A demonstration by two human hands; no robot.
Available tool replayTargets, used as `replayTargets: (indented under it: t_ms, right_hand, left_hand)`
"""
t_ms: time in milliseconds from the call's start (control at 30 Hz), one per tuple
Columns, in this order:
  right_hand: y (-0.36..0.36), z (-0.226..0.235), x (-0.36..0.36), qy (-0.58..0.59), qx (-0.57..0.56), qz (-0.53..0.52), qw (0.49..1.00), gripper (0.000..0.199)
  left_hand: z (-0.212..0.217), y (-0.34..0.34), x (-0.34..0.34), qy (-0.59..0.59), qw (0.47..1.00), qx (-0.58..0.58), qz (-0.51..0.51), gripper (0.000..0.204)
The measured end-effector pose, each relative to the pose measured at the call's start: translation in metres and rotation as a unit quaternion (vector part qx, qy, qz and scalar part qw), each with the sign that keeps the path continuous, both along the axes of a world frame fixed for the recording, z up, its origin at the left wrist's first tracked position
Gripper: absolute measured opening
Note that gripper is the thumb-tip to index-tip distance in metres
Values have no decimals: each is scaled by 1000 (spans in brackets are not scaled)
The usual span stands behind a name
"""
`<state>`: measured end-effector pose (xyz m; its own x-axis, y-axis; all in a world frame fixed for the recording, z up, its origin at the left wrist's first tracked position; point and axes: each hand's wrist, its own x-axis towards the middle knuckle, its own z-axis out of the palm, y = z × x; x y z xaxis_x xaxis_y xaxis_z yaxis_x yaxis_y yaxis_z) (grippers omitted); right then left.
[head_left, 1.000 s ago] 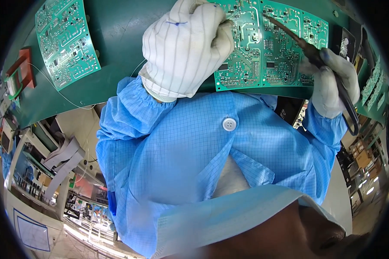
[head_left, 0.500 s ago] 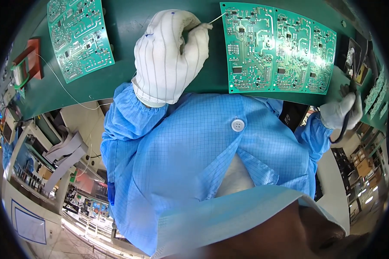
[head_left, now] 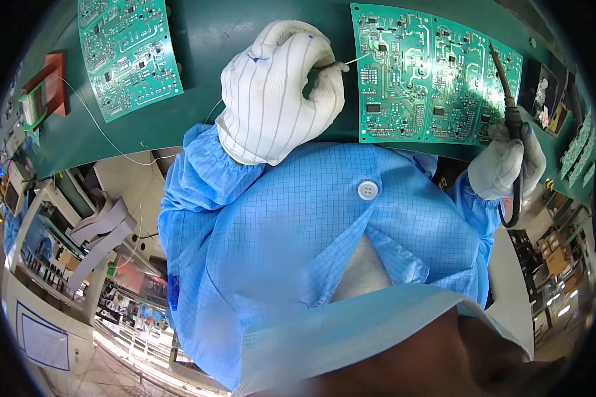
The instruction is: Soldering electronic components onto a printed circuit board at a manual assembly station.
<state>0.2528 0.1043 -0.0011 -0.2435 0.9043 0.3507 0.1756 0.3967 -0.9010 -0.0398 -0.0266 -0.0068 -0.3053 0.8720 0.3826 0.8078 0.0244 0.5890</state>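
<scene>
My gloved left hand [head_left: 281, 92] is closed, pinching a thin solder wire [head_left: 359, 59] between thumb and forefinger. The wire's end reaches over the left edge of a green circuit board panel [head_left: 404, 86]. At the panel's lower right corner, my gloved right hand [head_left: 506, 162] is wrapped round a soldering iron [head_left: 512, 116]. The iron points away from me, its tip over the panel's right part; whether it touches the board I cannot tell. Its dark cable loops down below the hand.
Another green circuit board panel [head_left: 132, 63] lies at the far left. Beside it, an orange-red stand [head_left: 57, 86] carries a solder spool, and wire trails from it. To the right sit a dark tray [head_left: 543, 96] and several small green boards [head_left: 579, 149] along the green bench [head_left: 208, 43].
My right hand has moved left from beside the dark tray, bringing the soldering iron over the panel. My left hand has shifted slightly right and nearer, its solder wire now overlapping the panel's edge.
</scene>
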Motion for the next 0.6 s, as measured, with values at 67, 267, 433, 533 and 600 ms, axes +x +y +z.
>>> replayTargets:
  t_ms: [67, 267, 433, 533, 600]
  right_hand:
    - [2, -7, 5, 9, -15, 14, 1000, 28]
    - [5, -24, 12, 159, -49, 83, 983, 29]
    - [4, -25, 15, 143, -45, 49, 987, 28]
    - [5, -25, 14, 136, -33, 72, 988, 28]
    - [6, -25, 14, 140, -32, 78, 987, 28]
  left_hand:
    - [3, 0, 0, -9, 1000, -5, -20, 18]
    - [9, -2, -1, -34, 998, -10, -52, 12]
    - [9, -1, -2, -40, 997, 0, -59, 12]
    - [8, 0, -1, -37, 998, 1, -59, 14]
    - [8, 0, -1, -21, 998, 3, -52, 16]
